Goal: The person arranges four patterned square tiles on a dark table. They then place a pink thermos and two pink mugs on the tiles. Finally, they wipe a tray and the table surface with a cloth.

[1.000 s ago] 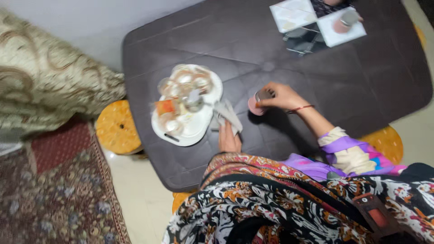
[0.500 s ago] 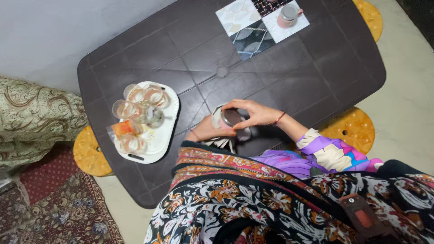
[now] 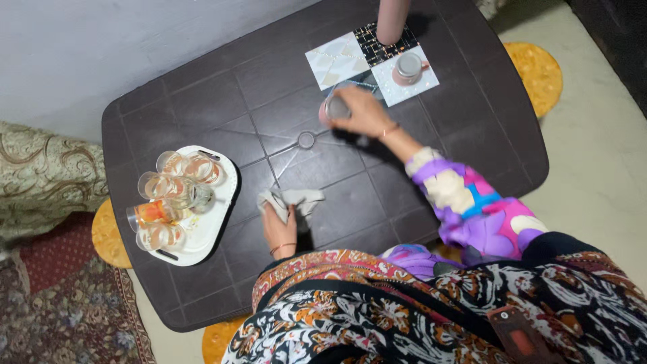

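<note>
Head view, nearest first: the left hand [image 3: 281, 229] lies by the table's [image 3: 472, 128] near edge, fingers closed on a crumpled grey cloth [image 3: 291, 200]. Farther out, the right hand [image 3: 360, 111] grips a pink cup [image 3: 333, 109] just beside the patterned tiles [image 3: 337, 61] near the far edge.

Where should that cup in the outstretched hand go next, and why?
Probably down onto the tile coasters, beside the pink cup already standing there. The right hand holds a similar cup right at their edge, while the left hand rests on the cloth.
</note>
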